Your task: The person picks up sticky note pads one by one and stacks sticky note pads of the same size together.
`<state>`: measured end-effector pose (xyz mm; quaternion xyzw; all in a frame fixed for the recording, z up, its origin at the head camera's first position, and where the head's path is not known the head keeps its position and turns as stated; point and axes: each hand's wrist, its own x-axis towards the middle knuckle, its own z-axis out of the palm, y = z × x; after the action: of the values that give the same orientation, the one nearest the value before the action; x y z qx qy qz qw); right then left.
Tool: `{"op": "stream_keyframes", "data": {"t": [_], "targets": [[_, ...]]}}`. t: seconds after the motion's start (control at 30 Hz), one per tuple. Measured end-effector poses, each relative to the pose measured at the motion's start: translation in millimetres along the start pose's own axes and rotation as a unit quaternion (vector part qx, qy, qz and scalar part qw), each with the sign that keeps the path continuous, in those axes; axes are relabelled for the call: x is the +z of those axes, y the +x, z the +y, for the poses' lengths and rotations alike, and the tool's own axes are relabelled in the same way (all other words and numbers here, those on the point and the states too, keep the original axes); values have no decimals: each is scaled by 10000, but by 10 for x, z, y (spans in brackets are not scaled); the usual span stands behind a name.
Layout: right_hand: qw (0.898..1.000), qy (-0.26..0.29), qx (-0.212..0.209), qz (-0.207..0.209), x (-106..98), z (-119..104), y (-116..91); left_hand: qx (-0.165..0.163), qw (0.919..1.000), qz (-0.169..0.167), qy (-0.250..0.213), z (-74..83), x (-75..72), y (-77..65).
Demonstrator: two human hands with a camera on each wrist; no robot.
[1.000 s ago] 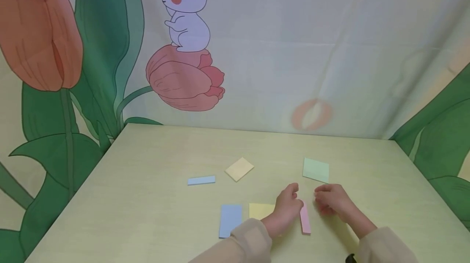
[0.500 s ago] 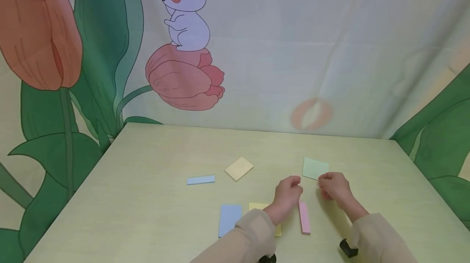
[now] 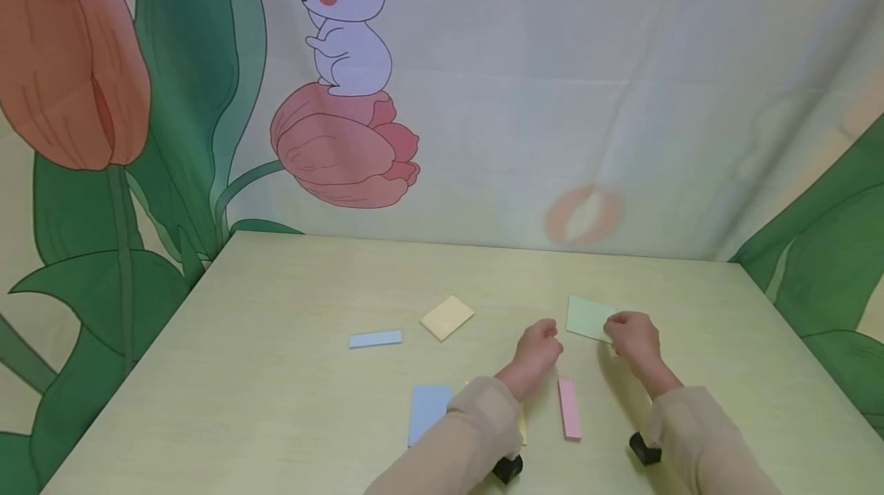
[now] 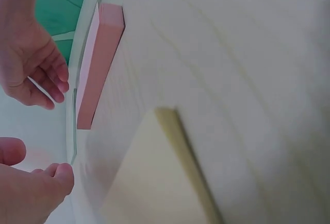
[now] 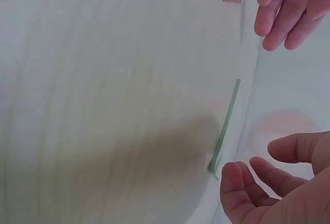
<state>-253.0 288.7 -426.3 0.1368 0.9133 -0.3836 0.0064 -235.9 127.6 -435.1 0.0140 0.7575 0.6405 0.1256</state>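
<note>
My right hand [image 3: 635,340] is over the near right corner of a square green sticky-note pad [image 3: 587,317], its fingers loosely bent. In the right wrist view, thumb and fingers are spread apart beside the green pad's edge, with nothing between them. My left hand [image 3: 537,349] hovers to the left of that pad, fingers relaxed and holding nothing. Below and between the hands, a narrow pink sticky-note pad [image 3: 569,409] lies on the table. A yellow sticky-note pad [image 4: 154,177] lies beneath the left forearm, mostly hidden by the sleeve in the head view.
Left of the sleeve is a blue rectangular pad [image 3: 427,412], partly covered. Farther back lie a narrow light blue pad [image 3: 375,339] and a cream pad [image 3: 447,318] turned at an angle. A printed cloth [image 3: 483,96] hangs behind the table [image 3: 242,403].
Both hands have moved away from the body, the left from beside the pink pad, the right up to the green pad's corner. The pads appear to lie where they were.
</note>
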Motion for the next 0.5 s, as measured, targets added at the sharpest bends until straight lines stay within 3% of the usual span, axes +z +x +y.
{"op": "stream_keyframes", "data": {"t": [0.23,0.5], "targets": [[9994,230,252,-28,-37,46,82,-80,9991,-156,-390,-2,1,108],[9970,567,533,-58,-34,117,127,-169,9964,-663,-506,-19,-2,186]]}}
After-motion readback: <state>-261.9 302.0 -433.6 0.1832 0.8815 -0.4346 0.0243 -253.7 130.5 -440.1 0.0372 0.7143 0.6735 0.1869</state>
